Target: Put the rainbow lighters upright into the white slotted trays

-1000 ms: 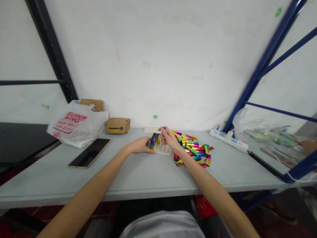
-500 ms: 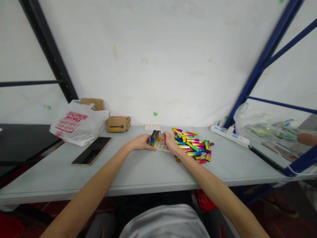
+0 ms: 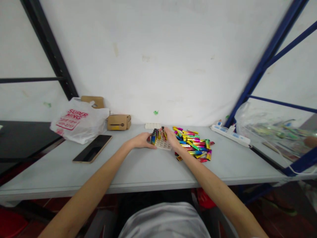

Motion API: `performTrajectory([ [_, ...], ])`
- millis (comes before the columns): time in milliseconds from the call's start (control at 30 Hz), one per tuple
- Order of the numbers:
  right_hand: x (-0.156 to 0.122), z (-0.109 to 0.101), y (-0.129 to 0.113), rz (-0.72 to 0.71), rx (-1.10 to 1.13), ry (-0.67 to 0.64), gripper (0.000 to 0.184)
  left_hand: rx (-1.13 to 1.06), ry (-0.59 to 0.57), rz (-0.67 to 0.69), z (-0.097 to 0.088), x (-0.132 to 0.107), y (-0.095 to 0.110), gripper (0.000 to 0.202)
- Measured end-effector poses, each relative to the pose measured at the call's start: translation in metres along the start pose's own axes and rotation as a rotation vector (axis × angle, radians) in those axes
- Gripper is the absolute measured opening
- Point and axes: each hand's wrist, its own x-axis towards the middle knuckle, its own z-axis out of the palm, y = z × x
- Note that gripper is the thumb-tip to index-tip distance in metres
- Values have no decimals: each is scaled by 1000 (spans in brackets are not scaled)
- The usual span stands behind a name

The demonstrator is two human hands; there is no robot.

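The left hand (image 3: 141,141) curls its fingers round the left end of the white tray (image 3: 164,145) on the surface (image 3: 138,168); the right hand (image 3: 171,138) pinches one lighter (image 3: 163,132) just above it; few cells filled, the pile (image 3: 194,145) beside largely unsorted.

The white slotted tray (image 3: 164,144) lies flat before me, with a few shiny sticks (image 3: 154,137) standing upright in its left end. My right hand (image 3: 172,138) pinches one more stick (image 3: 163,131) just above it, tilted. The loose pile (image 3: 194,145) (rainbow-coloured, lying criss-cross) sits just right of the tray.
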Motion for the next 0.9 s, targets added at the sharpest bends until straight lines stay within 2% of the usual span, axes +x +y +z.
performTrajectory([
  [167,-3,0,-3,-90,-103,90,39,16,0,10,0,0,0,69],
  [300,-8,-4,-10,-184,-279,143,34,-8,-11,6,-1,-1,3,66],
  [500,-8,-9,-11,-276,-478,4,23,26,4,0,0,0,0,68],
  [733,-10,-20,-16,-358,-653,-55,21,27,29,12,3,1,-4,69],
  [900,-11,-22,-21,-397,-694,-64,19,25,34,35,2,0,-2,71],
])
